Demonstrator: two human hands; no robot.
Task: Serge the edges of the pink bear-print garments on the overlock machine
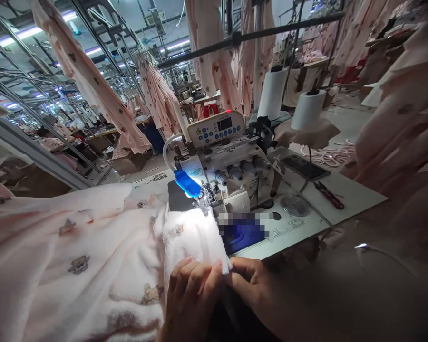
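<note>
A pale pink fleece garment (74, 251) printed with small bears lies across the table's left side. Its lit white edge runs up under the presser foot (204, 202) of the overlock sewing machine (228, 166). My left hand (192, 297) lies on top of the fabric edge near the bottom, fingers curled down on it. My right hand (251, 285) pinches the same fabric edge from the right, close beside the left hand.
Two white thread cones (308, 109) stand behind the machine. Red-handled snips (330, 194) and a dark tablet-like pad (305, 167) lie on the white table (345, 194). Pink garments hang on overhead rails all around; more pink fabric rises at the right.
</note>
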